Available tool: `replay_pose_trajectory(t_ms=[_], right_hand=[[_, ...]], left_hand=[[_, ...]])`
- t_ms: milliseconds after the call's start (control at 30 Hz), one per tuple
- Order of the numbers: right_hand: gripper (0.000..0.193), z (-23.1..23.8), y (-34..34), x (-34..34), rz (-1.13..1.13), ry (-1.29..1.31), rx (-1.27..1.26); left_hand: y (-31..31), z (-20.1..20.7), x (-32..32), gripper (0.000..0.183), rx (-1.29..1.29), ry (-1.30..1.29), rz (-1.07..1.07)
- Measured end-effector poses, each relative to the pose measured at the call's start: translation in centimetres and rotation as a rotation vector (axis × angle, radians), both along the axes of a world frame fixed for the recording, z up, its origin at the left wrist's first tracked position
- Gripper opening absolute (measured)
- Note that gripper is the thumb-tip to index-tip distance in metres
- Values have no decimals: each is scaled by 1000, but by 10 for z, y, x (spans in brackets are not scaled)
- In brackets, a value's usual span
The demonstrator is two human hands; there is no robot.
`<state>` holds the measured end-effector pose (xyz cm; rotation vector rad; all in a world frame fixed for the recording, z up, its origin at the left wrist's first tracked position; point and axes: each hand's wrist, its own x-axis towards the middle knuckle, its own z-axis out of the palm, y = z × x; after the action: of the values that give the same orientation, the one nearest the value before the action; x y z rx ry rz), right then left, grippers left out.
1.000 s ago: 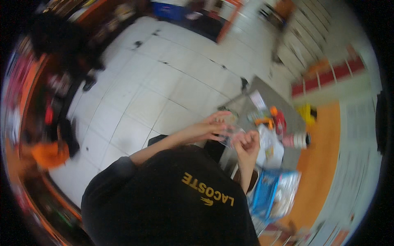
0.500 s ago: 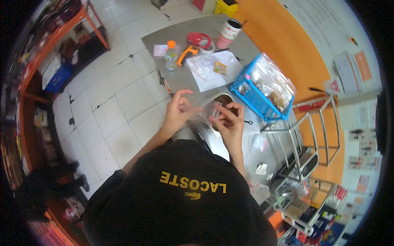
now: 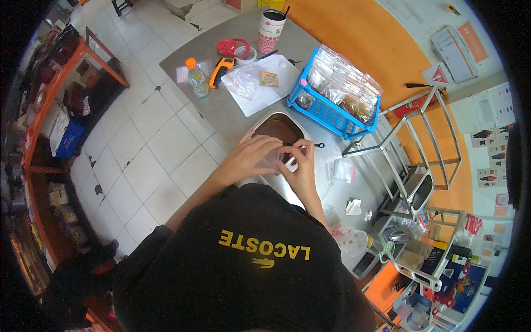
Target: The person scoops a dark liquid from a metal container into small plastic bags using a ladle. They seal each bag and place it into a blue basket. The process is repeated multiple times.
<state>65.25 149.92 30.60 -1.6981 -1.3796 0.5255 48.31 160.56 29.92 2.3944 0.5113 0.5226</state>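
Observation:
A small clear plastic bag (image 3: 269, 161) is stretched between my two hands, largely covered by the fingers. My left hand (image 3: 250, 157) is closed on its left side, the back of the hand facing up. My right hand (image 3: 300, 172) pinches the other side between thumb and fingers. Both hands are over the near end of a metal pan (image 3: 303, 128) holding a dark brown substance (image 3: 281, 130). To the right of the hands, another clear plastic bag (image 3: 344, 170) lies flat on the steel table (image 3: 326, 191).
A blue basket (image 3: 323, 119) of filled clear bags stands beyond the pan. Farther off are a bottle with an orange cap (image 3: 197, 78), an orange-black handheld device (image 3: 222, 72), tape rolls (image 3: 234, 48), white paper (image 3: 282, 88) and a tumbler (image 3: 271, 32). A metal rack (image 3: 387, 145) rises at right.
My left hand has moved in closer to my right, its fingers now folded over the bag instead of spread apart. The view has shifted, showing more of the pan and the right side.

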Motion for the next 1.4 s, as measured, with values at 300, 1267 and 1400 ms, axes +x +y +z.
replay_pose_trajectory(t_ms=[300, 1267, 1400], right_hand=[[30, -87, 20, 84, -75, -1101, -325], [11, -5, -31, 91, -44, -135, -16], [10, 50, -33, 96, -80, -185, 3]], left_hand=[[9, -10, -31, 61, 175, -12, 356], [49, -17, -25, 60, 19, -199, 339], [52, -15, -10, 61, -60, -224, 310]])
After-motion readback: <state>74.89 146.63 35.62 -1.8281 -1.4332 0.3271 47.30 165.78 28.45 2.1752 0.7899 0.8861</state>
